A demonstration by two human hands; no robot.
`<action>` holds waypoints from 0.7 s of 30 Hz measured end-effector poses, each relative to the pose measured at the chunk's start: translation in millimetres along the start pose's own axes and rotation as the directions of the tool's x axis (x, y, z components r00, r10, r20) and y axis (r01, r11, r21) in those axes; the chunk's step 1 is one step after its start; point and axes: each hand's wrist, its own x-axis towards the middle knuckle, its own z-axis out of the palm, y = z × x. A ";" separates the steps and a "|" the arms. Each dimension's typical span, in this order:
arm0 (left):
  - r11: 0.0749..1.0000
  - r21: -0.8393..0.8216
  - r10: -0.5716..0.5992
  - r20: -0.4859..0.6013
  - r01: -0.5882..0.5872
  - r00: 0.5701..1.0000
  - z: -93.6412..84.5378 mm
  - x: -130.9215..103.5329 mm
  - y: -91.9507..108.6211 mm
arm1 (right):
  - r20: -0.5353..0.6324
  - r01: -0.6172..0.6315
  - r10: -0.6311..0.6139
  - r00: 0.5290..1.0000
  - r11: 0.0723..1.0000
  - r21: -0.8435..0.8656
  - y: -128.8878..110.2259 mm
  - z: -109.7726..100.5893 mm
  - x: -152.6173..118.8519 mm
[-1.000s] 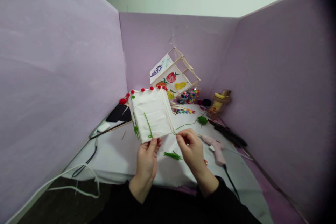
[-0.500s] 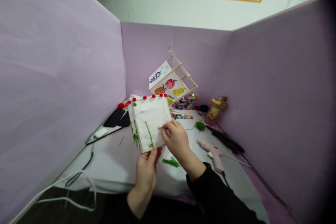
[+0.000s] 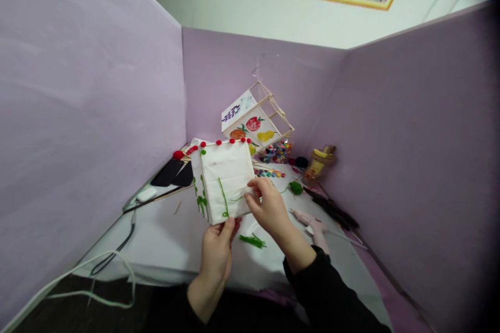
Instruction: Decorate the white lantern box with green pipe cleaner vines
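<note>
My left hand (image 3: 217, 250) grips the lower edge of a white box-like craft piece (image 3: 230, 166), thumb in front, and holds it tilted above the table. Red pompoms (image 3: 219, 142) run along its top edge. On the front panel a green yarn stem (image 3: 222, 195) ends in a small curl at the bottom, and more green yarn shapes (image 3: 201, 203) are on the left side. My right hand (image 3: 267, 205) is at the panel's right part, its fingers closed on a thin piece of green yarn (image 3: 236, 199) that points left across the panel. The fingertips partly hide that piece.
Cut green yarn pieces (image 3: 252, 241) lie below my right hand. To the right are a pink glue gun (image 3: 312, 223), a green yarn ball (image 3: 296, 188) and a yellow-lidded cup (image 3: 319, 164). A painted stick-frame lantern (image 3: 255, 119) hangs behind. Black phones (image 3: 167, 173) lie left.
My right hand has shifted slightly right and down, and the green yarn at its fingertips now shows as a longer strand instead of a small loop. My left hand still holds the craft piece.
</note>
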 end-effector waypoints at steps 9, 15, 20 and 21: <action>1.000 -0.017 -0.016 -0.014 0.015 1.000 3.6 0.1 6.1 | -0.166 -0.054 0.075 0.983 0.991 0.125 11.0 10.3 -33.4; 0.999 -0.040 0.000 0.068 0.003 0.998 3.9 0.3 6.8 | -0.089 0.207 -0.212 0.973 0.976 -0.062 -0.3 14.3 -35.9; 0.998 -0.054 -0.012 0.010 0.013 1.000 1.8 3.7 8.6 | -0.080 0.203 -0.209 0.975 0.976 -0.077 7.9 1.2 -35.6; 0.998 -0.058 -0.016 -0.003 0.016 1.000 1.2 4.6 9.4 | -0.115 0.165 -0.174 0.978 0.983 -0.084 14.2 -4.8 -35.7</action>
